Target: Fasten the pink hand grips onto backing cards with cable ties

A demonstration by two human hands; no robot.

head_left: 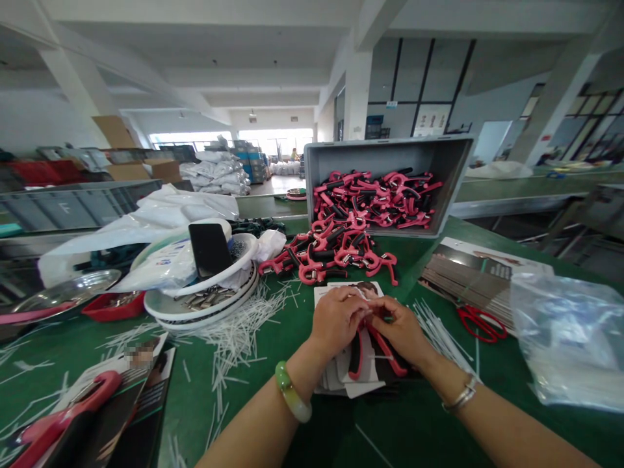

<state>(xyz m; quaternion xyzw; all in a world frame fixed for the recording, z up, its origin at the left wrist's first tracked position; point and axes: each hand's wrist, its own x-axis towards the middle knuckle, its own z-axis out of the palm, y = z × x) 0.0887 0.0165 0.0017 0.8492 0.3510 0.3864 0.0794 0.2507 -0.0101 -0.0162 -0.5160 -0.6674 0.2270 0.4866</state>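
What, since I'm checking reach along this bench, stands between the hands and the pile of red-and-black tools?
Nothing upright does. Beyond the left hand and right hand, only the top of the printed card lies before the pile of red-and-black tools.

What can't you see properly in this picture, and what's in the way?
All from the head view:
Whatever the left hand and right hand pinch: fingers cover it.
The red-handled tool at bottom left: the picture's edge cuts it off.
Small metal pieces in the white dish: too small to name.
The floor of the grey crate: the pile of red-and-black tools covers it.
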